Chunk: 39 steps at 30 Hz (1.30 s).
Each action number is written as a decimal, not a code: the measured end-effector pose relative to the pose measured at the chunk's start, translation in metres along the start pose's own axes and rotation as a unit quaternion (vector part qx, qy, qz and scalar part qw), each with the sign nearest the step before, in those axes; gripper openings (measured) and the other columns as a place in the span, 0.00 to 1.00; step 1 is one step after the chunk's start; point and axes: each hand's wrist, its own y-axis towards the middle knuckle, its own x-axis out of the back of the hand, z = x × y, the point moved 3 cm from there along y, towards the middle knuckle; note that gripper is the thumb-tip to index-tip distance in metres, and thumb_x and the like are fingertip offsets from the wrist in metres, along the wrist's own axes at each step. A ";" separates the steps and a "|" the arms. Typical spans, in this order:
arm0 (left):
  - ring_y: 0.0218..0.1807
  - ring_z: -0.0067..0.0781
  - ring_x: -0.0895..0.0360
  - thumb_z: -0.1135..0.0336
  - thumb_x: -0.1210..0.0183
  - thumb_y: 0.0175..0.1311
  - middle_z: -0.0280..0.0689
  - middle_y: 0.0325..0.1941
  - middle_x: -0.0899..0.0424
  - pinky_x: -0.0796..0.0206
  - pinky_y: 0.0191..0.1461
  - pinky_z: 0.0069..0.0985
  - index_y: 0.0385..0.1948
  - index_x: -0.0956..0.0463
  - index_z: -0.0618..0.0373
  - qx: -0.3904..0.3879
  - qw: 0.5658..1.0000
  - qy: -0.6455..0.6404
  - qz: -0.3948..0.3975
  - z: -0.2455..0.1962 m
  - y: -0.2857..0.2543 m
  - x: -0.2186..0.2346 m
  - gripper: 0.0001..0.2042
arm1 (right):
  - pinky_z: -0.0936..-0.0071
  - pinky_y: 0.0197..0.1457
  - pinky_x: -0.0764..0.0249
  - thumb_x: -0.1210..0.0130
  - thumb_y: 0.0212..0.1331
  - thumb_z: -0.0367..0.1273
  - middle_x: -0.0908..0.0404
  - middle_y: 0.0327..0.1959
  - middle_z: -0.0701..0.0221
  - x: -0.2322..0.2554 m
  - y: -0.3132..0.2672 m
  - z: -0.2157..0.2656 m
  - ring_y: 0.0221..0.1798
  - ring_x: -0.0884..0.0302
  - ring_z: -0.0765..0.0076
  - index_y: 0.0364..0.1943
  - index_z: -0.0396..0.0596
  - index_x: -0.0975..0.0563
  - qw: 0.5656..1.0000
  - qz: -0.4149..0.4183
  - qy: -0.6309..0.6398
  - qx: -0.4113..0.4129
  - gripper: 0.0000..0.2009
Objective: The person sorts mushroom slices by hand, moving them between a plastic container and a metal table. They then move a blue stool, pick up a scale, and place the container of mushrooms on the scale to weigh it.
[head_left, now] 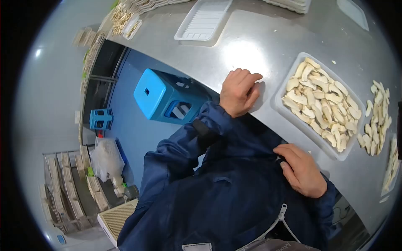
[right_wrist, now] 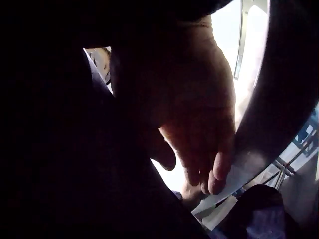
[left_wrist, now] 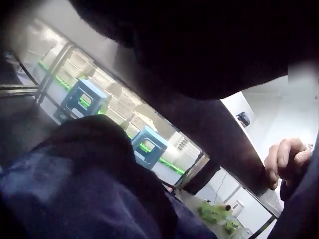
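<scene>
My left hand (head_left: 239, 93) is at the front edge of the metal table, its fingers loosely bent and nothing in them. Lower and to the right, my right hand (head_left: 303, 169) hangs by the same edge against the dark blue jacket (head_left: 234, 167), fingers relaxed and thumb apart. The right wrist view has that hand (right_wrist: 199, 114) in shadow, also holding nothing. A white plastic tray (head_left: 279, 100) full of pale mushroom slices (head_left: 324, 100) lies on the table, to the right of the left hand and just beyond the right one.
More mushroom slices (head_left: 377, 119) lie loose on the metal table (head_left: 259, 25) to the right. An upturned-looking white tray (head_left: 204, 21) sits toward the back. Beyond the left edge stands a blue stool (head_left: 153, 94) on the floor. Racks with trays (head_left: 69, 184) are at lower left.
</scene>
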 end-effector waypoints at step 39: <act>0.57 0.41 0.23 0.64 0.38 0.64 0.46 0.55 0.19 0.33 0.62 0.35 0.58 0.27 0.62 0.827 0.501 -0.105 -0.232 0.249 -0.554 0.300 0.22 | 0.65 0.50 0.25 0.41 0.57 0.27 0.20 0.43 0.59 -0.258 0.482 0.041 0.43 0.20 0.55 0.52 0.38 0.25 0.936 0.209 -0.227 -0.171 0.18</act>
